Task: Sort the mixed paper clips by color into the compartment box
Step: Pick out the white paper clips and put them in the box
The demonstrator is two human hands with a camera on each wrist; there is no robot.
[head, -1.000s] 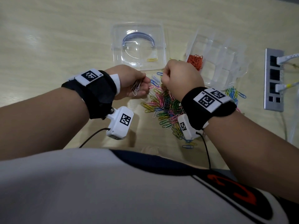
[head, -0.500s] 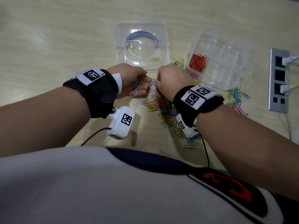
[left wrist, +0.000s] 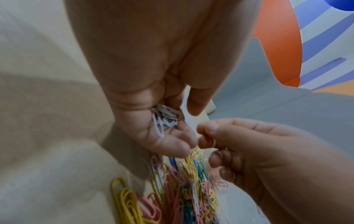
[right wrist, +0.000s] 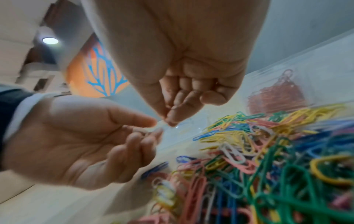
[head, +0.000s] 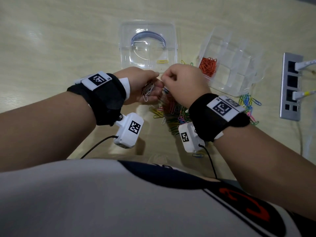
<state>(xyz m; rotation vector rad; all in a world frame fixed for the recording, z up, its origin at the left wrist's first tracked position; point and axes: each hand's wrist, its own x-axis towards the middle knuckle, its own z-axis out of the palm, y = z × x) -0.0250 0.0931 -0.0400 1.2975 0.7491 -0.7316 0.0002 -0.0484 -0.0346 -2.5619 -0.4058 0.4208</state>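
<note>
While your left hand (head: 145,86) cups a small bunch of white paper clips (left wrist: 164,119) in its curled fingers, your right hand (head: 184,82) meets it fingertip to fingertip, thumb and forefinger pinched together; whether a clip sits in that pinch is too blurred to tell. Both hands hover above the mixed pile of paper clips (head: 174,113) on the worktop (head: 59,40). The clear compartment box (head: 236,69) stands just to the right of the hands, orange clips (head: 208,65) heaped in its near-left compartment. A clear lid (head: 147,47) lies beyond the hands with one yellow clip (head: 162,61) on it. A smaller scatter of clips (head: 248,103) lies in front of the box.
</note>
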